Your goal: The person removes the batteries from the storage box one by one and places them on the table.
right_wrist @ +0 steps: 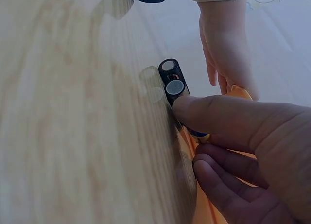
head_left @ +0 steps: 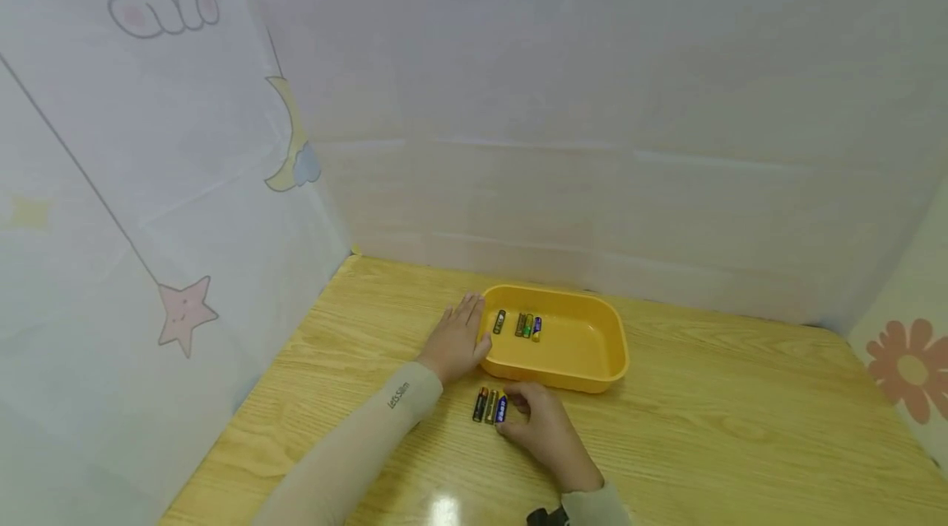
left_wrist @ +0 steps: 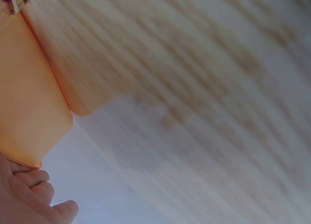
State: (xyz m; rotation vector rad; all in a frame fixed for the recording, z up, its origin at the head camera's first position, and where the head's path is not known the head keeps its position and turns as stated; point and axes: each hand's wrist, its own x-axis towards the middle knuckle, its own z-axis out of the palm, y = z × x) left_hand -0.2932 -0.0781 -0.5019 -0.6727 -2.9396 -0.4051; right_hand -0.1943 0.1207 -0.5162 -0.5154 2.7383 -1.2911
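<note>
A yellow tray (head_left: 585, 351) stands on the wooden table. My left hand (head_left: 455, 343) rests against its left rim with the fingers extended; the left wrist view catches these fingers at the tray's corner. In front of the tray, three batteries lie side by side. A black battery (head_left: 480, 404) is on the left, with a dark and gold battery (head_left: 491, 407) in the middle. At the right end, my right hand (head_left: 544, 431) pinches a blue and yellow battery (head_left: 501, 410) between thumb and fingers. The right wrist view shows the thumb covering part of it.
Inside the tray, a lone dark battery (head_left: 499, 322) lies to the left of three batteries in a group, among them a green battery (head_left: 528, 326) and a purple battery (head_left: 536, 329). A pale sheet (head_left: 481, 139) hangs behind the table (head_left: 726, 402).
</note>
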